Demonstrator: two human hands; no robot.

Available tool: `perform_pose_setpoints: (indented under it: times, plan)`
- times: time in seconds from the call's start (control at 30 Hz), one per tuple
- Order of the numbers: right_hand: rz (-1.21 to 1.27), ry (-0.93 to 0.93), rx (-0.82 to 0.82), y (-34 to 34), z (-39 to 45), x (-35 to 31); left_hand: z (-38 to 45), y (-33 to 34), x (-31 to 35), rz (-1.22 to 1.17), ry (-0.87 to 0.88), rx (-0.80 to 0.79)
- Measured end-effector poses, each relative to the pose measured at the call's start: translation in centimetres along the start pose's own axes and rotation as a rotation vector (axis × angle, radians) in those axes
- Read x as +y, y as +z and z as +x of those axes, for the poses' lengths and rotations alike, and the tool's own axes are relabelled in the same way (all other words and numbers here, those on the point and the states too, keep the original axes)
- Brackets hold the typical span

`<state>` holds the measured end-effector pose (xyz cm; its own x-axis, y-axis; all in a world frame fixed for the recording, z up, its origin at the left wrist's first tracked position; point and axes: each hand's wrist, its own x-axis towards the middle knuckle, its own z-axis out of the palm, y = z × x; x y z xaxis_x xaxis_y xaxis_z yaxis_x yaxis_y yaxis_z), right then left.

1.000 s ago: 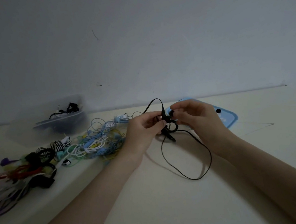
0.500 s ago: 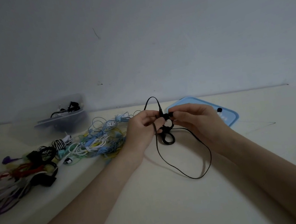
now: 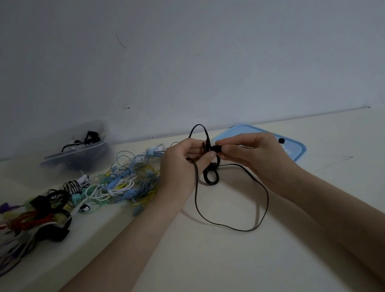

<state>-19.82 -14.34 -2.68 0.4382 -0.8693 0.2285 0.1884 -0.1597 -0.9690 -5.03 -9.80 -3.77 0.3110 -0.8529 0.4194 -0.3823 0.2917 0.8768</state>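
Observation:
A thin black earphone cable (image 3: 237, 228) is held above the pale table (image 3: 232, 278) between both hands. My left hand (image 3: 185, 169) grips its upper part, where a short loop arches above the fingers. My right hand (image 3: 255, 153) pinches a small black piece of the same cable, fingertip to fingertip with the left. A tight little coil of cable (image 3: 211, 177) hangs just below the fingers, and one long loop droops onto the table toward me.
A tangled heap of coloured earphone cables (image 3: 116, 183) lies left of my hands, with darker and red ones (image 3: 22, 223) farther left. A clear plastic box (image 3: 79, 153) holding black cables stands at the back left. A blue lid (image 3: 292, 147) lies behind my right hand.
The small coil under my fingers has dropped lower and my fingertips have come closer together at the cable's top. The long loop on the table has stayed in place.

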Motion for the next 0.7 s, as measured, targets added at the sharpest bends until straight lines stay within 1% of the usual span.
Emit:
perform_pose_setpoints:
  times: [0.13,0.27,0.37,0.53,0.63,0.7]
  plan:
    - [0.021,0.040,-0.029,-0.11,-0.09,-0.16,-0.19,-0.07,0.20,-0.002,0.021,-0.048]
    - [0.140,0.137,-0.066,-0.14,0.09,-0.71,0.06,-0.24,0.43,-0.043,0.021,-0.068]
    - [0.205,0.202,-0.029,0.05,0.30,-0.70,0.23,-0.26,0.34,-0.049,-0.003,-0.056]
    - [0.117,0.176,0.015,0.16,0.34,-0.46,0.16,-0.10,0.14,-0.060,-0.095,-0.029]
    - [0.052,0.162,0.012,0.01,0.29,-0.66,0.05,-0.09,0.05,0.014,-0.063,-0.047]
    - [0.053,0.177,0.009,-0.02,0.29,-0.80,0.03,-0.11,0.04,0.069,-0.028,-0.050]
